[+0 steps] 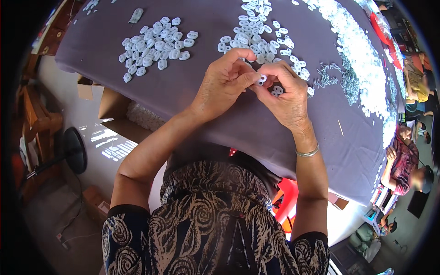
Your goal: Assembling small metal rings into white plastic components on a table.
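Above the grey-brown tablecloth (192, 91), both hands come together at a small white plastic oval piece with dark holes (261, 79). My left hand (222, 82) pinches its left side between thumb and fingers. From the other side, the thumb and forefinger of my right hand (289, 94), with a bracelet on the wrist, grip the same piece. Beneath the right fingers lies another white two-holed piece (277, 90). A loose heap of such pieces (250, 34) stretches away beyond my hands. Whether a smaller part is also between my fingertips is hidden.
A separate pile of white pieces (158, 43) lies to the left. Small grey metal bits, perhaps screws (349, 85), sit right, beside a large white heap (362, 59). A thin stick (340, 128) lies nearer. An open cardboard box (117, 107) stands below the table's left edge. Other people (403, 160) sit at far right.
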A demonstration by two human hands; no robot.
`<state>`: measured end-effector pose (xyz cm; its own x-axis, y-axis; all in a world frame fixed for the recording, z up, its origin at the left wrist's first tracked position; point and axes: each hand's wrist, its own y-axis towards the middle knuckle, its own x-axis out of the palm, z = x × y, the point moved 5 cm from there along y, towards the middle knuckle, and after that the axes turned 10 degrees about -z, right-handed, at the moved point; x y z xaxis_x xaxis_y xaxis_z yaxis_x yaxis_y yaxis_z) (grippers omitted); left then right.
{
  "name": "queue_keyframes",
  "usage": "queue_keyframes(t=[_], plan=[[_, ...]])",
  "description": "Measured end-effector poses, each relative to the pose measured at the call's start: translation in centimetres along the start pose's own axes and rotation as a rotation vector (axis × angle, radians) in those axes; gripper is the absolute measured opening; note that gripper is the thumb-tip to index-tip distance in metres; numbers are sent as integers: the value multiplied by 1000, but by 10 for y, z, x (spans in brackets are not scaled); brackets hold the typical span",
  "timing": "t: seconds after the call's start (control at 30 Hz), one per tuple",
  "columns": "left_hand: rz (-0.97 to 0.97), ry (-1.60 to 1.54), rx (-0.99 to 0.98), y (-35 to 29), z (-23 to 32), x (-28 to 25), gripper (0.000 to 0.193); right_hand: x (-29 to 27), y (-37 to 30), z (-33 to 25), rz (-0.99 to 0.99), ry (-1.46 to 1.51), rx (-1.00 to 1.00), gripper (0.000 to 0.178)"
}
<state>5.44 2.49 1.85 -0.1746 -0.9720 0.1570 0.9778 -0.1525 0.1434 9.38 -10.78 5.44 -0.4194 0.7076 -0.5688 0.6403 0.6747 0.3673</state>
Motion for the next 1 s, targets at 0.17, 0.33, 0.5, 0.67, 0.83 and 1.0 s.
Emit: queue_keyframes(t=[0.17, 0.33, 0.5, 0.67, 0.83, 1.0], plan=[[36, 65, 2, -6, -4, 2, 29, 5, -1, -4, -48, -49, 34, 34], [39, 27, -33, -7, -7, 4, 28, 4, -3, -4, -112, -140, 50, 36], [-1, 61, -61, -6, -3, 4, 32, 3, -3, -6, -180, -329, -44, 33], [-71, 95, -59, -5, -1, 4, 37, 11, -7, -5, -297, -460, -42, 27], [-75, 44, -158, -5, 2, 5, 34, 13, -9, -4, -289, -466, -77, 27], [-69, -145, -177, -9, -2, 6, 34, 17, -12, -5, -269, -447, -127, 25]])
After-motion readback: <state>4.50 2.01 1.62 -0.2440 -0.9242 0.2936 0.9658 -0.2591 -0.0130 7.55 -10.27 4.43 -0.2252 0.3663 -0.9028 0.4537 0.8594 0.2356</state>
